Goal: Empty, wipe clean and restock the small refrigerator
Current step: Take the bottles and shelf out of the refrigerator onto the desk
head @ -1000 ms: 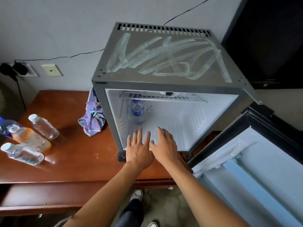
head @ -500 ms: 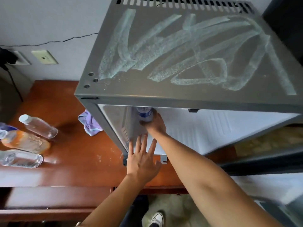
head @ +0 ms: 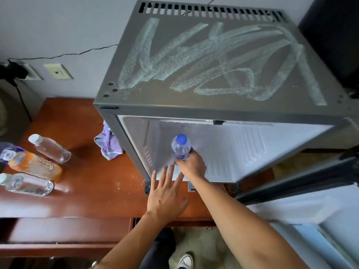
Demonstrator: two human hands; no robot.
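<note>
The small grey refrigerator (head: 204, 105) stands on a brown wooden table (head: 87, 187), its door (head: 310, 210) swung open to the right. My right hand (head: 191, 165) grips a clear water bottle with a blue cap (head: 180, 147) just inside the white interior, near the front left. Beside it, my left hand (head: 166, 193) lies flat with fingers spread at the fridge's front bottom edge. A purple cloth (head: 108, 144) lies crumpled on the table against the fridge's left side.
Several bottles lie on the table's left part: a clear one (head: 49, 148), an orange one (head: 35, 166) and another clear one (head: 27, 184). Wipe streaks mark the fridge top. A wall socket with a black plug (head: 13, 71) sits at the left.
My right hand reached deep into the fridge, took hold of the bottle and has drawn it forward toward the opening. My left hand stayed at the front edge.
</note>
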